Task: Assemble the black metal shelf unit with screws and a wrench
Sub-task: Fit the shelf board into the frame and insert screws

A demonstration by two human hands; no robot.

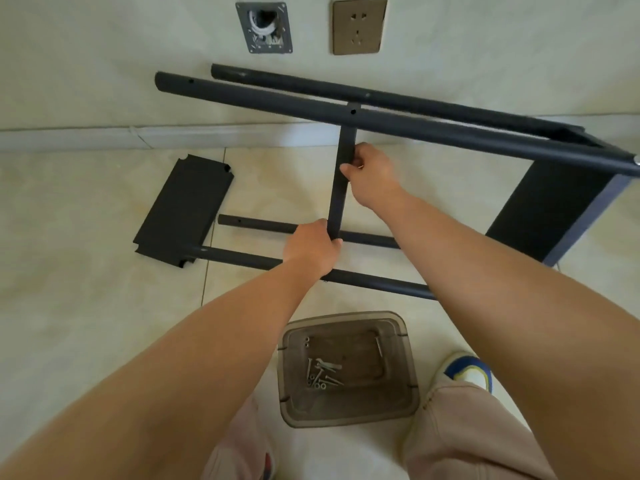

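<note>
Both hands clamp one black panel (341, 174) held edge-up: left hand (311, 247) at its near end, right hand (370, 174) midway (screws (320, 375) in the tray (398, 403) below it)

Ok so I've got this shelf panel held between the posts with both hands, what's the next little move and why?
Probably line the thin black metal shelf panel up with the hole in the upper black round post, then take a screw. Both the left hand and the right hand grip the panel, and the silver screws lie untouched in the brown translucent plastic tray.
</note>
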